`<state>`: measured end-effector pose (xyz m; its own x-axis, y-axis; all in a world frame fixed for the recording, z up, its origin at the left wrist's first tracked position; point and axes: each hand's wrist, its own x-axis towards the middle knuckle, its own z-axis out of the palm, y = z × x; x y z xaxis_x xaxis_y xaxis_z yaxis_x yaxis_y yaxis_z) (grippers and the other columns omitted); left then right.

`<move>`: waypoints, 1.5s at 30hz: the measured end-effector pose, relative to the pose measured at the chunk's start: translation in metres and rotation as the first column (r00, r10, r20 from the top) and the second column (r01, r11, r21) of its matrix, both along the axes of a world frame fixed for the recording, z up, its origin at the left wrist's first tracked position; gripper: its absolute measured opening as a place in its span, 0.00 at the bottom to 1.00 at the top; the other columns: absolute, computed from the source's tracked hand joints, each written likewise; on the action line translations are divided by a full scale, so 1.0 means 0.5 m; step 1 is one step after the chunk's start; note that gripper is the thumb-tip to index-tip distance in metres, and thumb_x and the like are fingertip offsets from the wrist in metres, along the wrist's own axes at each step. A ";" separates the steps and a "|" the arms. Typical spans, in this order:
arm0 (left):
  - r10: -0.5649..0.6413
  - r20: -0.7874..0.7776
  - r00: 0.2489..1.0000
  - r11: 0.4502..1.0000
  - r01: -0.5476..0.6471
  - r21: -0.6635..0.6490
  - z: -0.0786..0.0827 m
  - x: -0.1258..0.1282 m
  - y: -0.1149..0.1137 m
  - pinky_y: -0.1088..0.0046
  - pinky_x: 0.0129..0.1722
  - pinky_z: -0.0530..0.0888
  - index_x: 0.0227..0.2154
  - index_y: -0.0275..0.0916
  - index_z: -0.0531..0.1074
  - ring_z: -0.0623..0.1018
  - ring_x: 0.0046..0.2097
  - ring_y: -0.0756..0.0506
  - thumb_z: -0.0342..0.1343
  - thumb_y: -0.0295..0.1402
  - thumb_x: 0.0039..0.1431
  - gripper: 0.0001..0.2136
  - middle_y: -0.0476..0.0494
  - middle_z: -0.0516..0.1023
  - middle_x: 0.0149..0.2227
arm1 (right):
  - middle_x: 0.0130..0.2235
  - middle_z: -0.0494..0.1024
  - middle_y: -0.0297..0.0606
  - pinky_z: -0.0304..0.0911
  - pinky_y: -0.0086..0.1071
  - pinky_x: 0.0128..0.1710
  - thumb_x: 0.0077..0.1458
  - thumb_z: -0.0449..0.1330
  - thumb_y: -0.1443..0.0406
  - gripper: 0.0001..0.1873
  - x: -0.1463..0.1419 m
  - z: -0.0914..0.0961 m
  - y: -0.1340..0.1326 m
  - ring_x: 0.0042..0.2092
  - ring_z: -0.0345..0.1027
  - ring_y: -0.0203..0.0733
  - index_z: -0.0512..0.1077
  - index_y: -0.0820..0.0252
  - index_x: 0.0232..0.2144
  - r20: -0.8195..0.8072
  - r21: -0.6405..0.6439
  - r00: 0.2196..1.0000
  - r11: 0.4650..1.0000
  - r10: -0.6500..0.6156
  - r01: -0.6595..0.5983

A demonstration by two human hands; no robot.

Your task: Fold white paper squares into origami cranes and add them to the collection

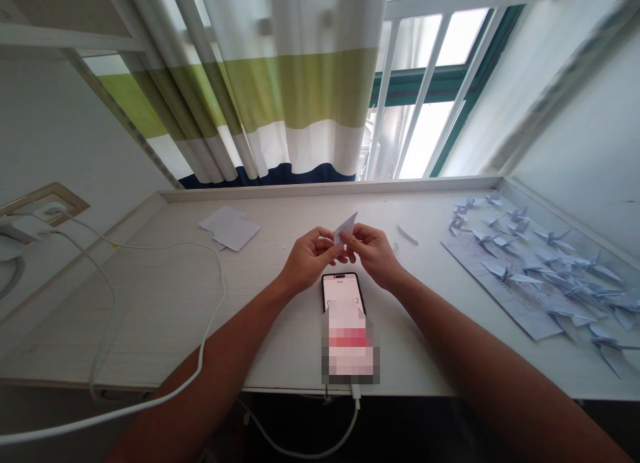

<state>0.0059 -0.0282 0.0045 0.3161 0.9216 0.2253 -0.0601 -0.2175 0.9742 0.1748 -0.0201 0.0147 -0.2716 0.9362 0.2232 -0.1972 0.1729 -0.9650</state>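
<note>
Both of my hands meet above the middle of a white desk (165, 303). My left hand (307, 257) and my right hand (373, 253) pinch a small folded piece of white paper (346, 225) between their fingertips; its pointed tip sticks up and to the right. Just below my hands a phone (343, 296) lies flat on the desk with its screen lit.
Several folded paper cranes (545, 266) lie on a printed sheet (520, 303) at the right. A small stack of white paper squares (230, 227) sits at the back left. A white charging cable (210, 329) loops across the left side. A paper scrap (407, 235) lies near my right hand. A striped curtain (280, 89) hangs behind.
</note>
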 end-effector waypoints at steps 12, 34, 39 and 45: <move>0.533 -0.230 0.814 0.697 -0.269 0.664 0.002 -0.030 0.011 0.68 0.39 0.76 0.40 0.44 0.80 0.79 0.42 0.44 0.58 0.35 0.64 0.07 0.42 0.82 0.40 | 0.34 0.81 0.33 0.74 0.44 0.45 0.52 0.71 0.55 0.31 0.003 0.004 -0.003 0.34 0.79 0.42 0.67 0.54 0.54 -0.134 -0.055 0.991 0.998 -0.031 0.023; 0.442 -0.134 0.887 0.795 -0.318 0.517 0.011 -0.010 -0.009 0.69 0.40 0.77 0.45 0.42 0.73 0.81 0.43 0.45 0.63 0.38 0.61 0.12 0.43 0.81 0.43 | 0.30 0.82 0.37 0.74 0.38 0.39 0.50 0.73 0.55 0.16 0.006 0.022 -0.006 0.31 0.77 0.39 0.77 0.60 0.33 -0.071 -0.008 0.995 0.998 -0.070 0.070; 0.281 0.031 0.959 0.926 -0.280 0.252 0.010 -0.001 -0.007 0.68 0.40 0.77 0.53 0.42 0.70 0.82 0.38 0.46 0.66 0.37 0.57 0.21 0.47 0.81 0.35 | 0.30 0.81 0.36 0.75 0.38 0.36 0.49 0.73 0.53 0.17 0.001 0.013 -0.003 0.30 0.75 0.39 0.77 0.59 0.33 -0.051 0.042 0.993 0.993 -0.109 0.112; 0.207 0.132 0.969 0.977 -0.211 0.018 0.004 -0.002 0.004 0.68 0.37 0.77 0.45 0.37 0.76 0.83 0.35 0.45 0.69 0.38 0.53 0.18 0.42 0.84 0.34 | 0.30 0.79 0.34 0.74 0.39 0.34 0.57 0.68 0.53 0.15 0.006 0.000 -0.003 0.30 0.75 0.40 0.75 0.56 0.40 0.163 0.295 0.953 0.934 -0.256 0.201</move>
